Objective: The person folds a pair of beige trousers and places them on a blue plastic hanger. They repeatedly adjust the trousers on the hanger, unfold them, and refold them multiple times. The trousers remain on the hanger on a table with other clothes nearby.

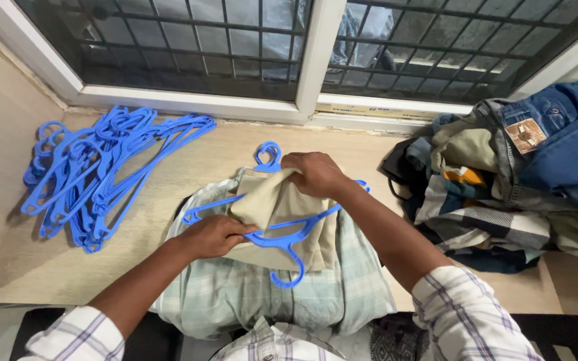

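Blue plastic hanger (282,235) lies across a beige folded garment (272,200) at centre frame, its hook pointing toward six o'clock and its bar running from about eight o'clock up to two o'clock.

Left hand (212,235): closed in a pinch on the hanger bar and the beige cloth beneath it, at the garment's eight o'clock edge.

Right hand (316,174): closed, fingers curled over the upper fold of the beige garment at its one o'clock corner, pressing cloth against the hanger's far arm.

Relation of note: the hanger's long axis spans between the two hands, so each holds one end of it. The left hand is nearer the hook; the right hand is nearer the far shoulder tip.

Beneath: a pale green checked shirt (249,294), spread flat, carries the beige garment. A second blue hanger (269,157) shows its looped hook at twelve o'clock, just beyond the right hand.

Surroundings: a pile of blue hangers (95,177) at nine to ten o'clock, well apart from the hands. A heap of mixed clothes (476,194) with blue jeans (570,140) on top sits at three o'clock, near the right forearm but not touching it. A barred window (316,47) runs along twelve o'clock.

Obstruction: nothing stands between either hand and the hanger.
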